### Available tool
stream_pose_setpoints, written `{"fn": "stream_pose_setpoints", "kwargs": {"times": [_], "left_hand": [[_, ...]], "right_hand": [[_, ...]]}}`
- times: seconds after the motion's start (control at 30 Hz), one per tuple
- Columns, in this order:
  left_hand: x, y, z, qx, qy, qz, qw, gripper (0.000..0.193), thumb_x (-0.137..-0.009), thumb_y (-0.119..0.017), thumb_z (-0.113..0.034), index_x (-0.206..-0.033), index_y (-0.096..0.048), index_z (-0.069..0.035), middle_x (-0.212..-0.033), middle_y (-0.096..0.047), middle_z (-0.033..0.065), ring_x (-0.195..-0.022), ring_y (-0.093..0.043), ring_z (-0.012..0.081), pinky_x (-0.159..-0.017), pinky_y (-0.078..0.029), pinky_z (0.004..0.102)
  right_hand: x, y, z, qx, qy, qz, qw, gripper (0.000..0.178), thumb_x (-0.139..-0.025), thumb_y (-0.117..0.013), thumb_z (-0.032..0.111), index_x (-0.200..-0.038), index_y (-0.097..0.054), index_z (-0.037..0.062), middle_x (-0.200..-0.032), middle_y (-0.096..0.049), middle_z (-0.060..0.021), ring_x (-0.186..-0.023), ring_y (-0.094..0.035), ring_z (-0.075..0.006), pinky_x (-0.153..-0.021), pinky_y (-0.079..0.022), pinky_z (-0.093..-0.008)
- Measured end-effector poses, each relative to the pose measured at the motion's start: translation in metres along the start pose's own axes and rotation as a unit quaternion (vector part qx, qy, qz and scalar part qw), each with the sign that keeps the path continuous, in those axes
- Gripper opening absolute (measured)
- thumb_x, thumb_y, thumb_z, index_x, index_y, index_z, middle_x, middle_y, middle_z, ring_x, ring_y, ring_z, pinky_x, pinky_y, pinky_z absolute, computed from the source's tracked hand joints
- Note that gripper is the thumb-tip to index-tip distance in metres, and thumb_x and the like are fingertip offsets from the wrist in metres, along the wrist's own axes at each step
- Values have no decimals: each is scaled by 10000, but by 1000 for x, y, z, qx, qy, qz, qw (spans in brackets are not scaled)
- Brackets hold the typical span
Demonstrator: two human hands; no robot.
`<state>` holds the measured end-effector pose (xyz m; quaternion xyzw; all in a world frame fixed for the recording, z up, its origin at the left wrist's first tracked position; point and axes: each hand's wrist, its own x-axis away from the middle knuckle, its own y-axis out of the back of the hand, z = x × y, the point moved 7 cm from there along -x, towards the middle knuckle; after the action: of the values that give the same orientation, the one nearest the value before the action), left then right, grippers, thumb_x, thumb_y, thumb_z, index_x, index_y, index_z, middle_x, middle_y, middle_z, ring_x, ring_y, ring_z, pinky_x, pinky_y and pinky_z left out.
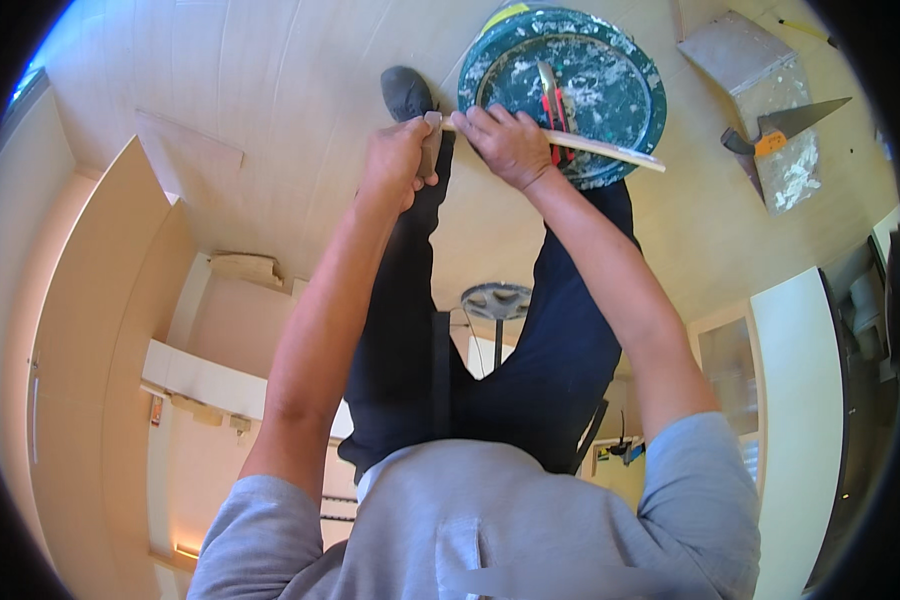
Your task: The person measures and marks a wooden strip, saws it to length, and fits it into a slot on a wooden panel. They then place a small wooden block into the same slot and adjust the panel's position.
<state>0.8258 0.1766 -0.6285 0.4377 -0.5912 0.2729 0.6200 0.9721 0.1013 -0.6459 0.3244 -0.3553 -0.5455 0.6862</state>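
Note:
My right hand (510,148) is closed around a thin, pale strip (610,150) that looks like wood trim. The strip's far end sticks out to the right over a green, paint-spattered bucket lid (625,85). My left hand (392,165) grips a small, flat greyish-brown block (431,146) by the strip's left end. Whether the block touches the strip I cannot tell. On the lid rests a red and black utility knife (552,100), partly hidden behind my right hand and the strip.
To the right, a handsaw (805,118) with an orange and black handle lies on a white-smeared board (795,175). My grey shoe (407,93) is left of the bucket. Wooden panels (80,320) stand at the left. A round spoked base (495,300) shows between my legs.

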Motion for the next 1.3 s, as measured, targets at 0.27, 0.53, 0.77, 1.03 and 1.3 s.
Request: {"fn": "stream_pose_setpoints", "kwargs": {"times": [0.27, 0.53, 0.77, 1.03, 1.3], "left_hand": [[-17, -5, -10, 1, -23, 23, 999, 313, -950, -620, -305, -899, -676, -1, -664, -616, 110, -417, -561, 224, -368, -359, 339], [-10, -5, -19, 7, -22, 30, 999, 306, -994, -594, -279, -983, -708, 5, -704, -646, 114, -428, -567, 192, -345, -342, 305], [-12, -2, 5, 9, -1, -7, 1000, 317, -1000, -591, -267, -1083, -718, 11, -744, -656, 134, -423, -566, 195, -330, -330, 285], [-5, 2, 2, 45, -26, 2, 999, 338, -978, -591, -271, -1091, -720, 21, -706, -646, 110, -414, -578, 211, -337, -352, 302], [-25, -8, -10, -17, -14, 12, 1000, 349, -994, -600, -300, -1075, -707, 22, -718, -646, 122, -426, -565, 192, -331, -332, 292]], "right_hand": [[-3, 0, -1, 25, 13, -8, 1000, 388, -913, -580, 206, -1290, -673, 196, -1035, -604, 69, -933, -622, -122, -646, -472, -315], [-3, -1, -2, -4, 3, 11, 1000, 370, -905, -601, 195, -1267, -678, 199, -1042, -596, 62, -949, -631, -136, -647, -487, -340], [-1, -3, 2, -11, 1, 13, 1000, 386, -896, -612, 174, -1275, -680, 183, -1070, -606, 50, -962, -634, -151, -663, -498, -353], [-3, -2, 1, -13, 5, 7, 1000, 374, -900, -607, 174, -1267, -680, 184, -1056, -603, 50, -966, -638, -151, -659, -499, -349], [-1, -2, 2, -5, 4, 17, 1000, 393, -910, -594, 188, -1296, -666, 203, -1029, -587, 59, -943, -630, -134, -656, -493, -322]]}}
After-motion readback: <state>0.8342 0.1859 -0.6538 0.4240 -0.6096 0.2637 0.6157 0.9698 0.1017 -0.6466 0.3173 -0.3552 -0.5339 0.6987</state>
